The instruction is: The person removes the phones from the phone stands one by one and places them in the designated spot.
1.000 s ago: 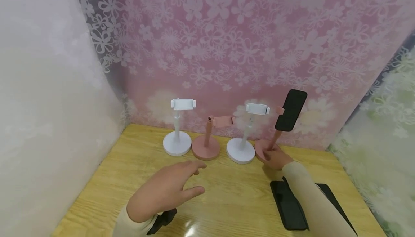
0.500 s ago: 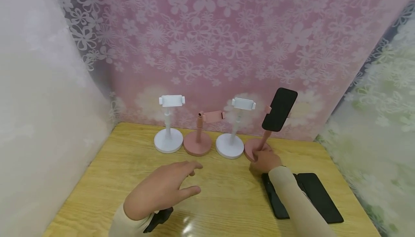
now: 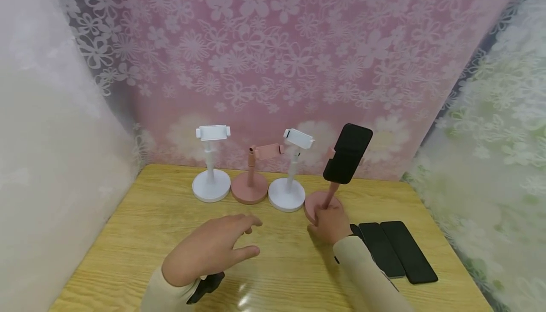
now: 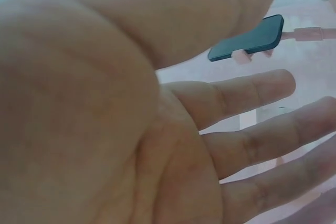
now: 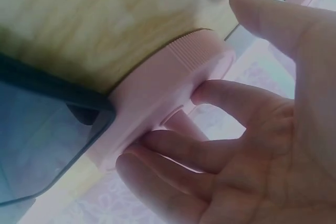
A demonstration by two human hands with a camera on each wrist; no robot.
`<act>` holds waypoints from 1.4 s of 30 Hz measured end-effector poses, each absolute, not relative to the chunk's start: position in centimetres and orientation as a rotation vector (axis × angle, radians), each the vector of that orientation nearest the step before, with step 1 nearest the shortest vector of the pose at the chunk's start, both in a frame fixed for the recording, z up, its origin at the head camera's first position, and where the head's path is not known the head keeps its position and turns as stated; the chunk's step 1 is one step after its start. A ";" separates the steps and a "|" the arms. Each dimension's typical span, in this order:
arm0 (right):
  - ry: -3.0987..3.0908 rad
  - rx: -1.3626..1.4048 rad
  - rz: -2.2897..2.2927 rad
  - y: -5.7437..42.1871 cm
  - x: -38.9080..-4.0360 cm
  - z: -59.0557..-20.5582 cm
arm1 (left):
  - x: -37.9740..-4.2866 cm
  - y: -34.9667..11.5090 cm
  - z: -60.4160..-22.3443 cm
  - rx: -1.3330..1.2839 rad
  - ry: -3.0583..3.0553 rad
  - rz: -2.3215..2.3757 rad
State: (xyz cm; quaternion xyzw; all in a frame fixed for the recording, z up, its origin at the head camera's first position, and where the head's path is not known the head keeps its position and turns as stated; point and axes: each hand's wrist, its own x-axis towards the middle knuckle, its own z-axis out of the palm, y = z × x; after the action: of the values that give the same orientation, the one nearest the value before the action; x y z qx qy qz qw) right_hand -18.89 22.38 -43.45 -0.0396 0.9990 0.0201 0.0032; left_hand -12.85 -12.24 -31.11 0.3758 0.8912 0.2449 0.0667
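Observation:
Four-way detail aside, my right hand is at the base of the rightmost pink phone stand. In the right wrist view, its fingertips rest on the pink round base, while the thumb stands apart. A black smartphone sits tilted in this stand's clamp. My left hand hovers over the table with fingers extended, holding nothing. Beyond its fingers, the left wrist view shows the mounted smartphone.
Left of the pink stand are a white phone stand, another pink phone stand and a second white phone stand. Black phones lie side by side at right, partly behind my right sleeve. A floral cloth hangs behind the table.
The stand with the smartphone has come nearer to me, with my right hand on its base. The neighbouring white stand's clamp has turned. My view has shifted right; my left hand keeps its pose.

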 end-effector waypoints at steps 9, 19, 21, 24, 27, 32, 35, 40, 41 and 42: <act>3.166 -0.258 -0.002 18.7 -16.2 -44.0 | -17.0 -10.8 -36.5 1.034 2.577 0.709; 3.075 -0.691 -0.014 14.5 -9.2 -43.9 | -22.9 -8.1 -44.8 0.978 2.624 0.383; 3.040 -0.730 -0.042 13.8 -7.9 -43.9 | -23.3 -7.8 -45.4 0.928 2.638 0.392; 3.008 -0.789 -0.011 12.6 -6.3 -44.0 | -23.7 -7.4 -45.8 0.891 2.676 0.424; 3.030 -0.889 0.131 11.2 -4.9 -44.5 | -23.9 -7.3 -45.6 0.949 2.719 0.461; 3.153 -1.000 0.385 8.9 -3.4 -45.9 | -22.8 -8.9 -43.0 1.034 2.648 0.668; 3.257 -1.028 0.488 8.1 -3.4 -46.4 | -21.5 -10.5 -40.1 1.011 2.602 0.822; 3.227 -0.907 0.413 7.6 -3.9 -45.7 | -18.9 -13.0 -36.1 1.093 2.677 1.103; 3.195 -0.857 0.376 7.6 -3.9 -45.5 | -18.3 -13.5 -35.5 1.098 2.679 1.200; 3.190 -0.837 0.352 7.6 -4.0 -45.4 | -17.5 -13.8 -34.9 1.109 2.665 1.309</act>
State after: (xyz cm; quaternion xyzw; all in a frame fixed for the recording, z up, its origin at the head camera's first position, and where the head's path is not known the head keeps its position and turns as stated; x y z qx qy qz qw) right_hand -4.00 7.57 -45.42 -0.2515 0.9581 0.1056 -0.0875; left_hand -17.54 -13.81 -34.86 0.3499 0.8407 0.4129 -0.0139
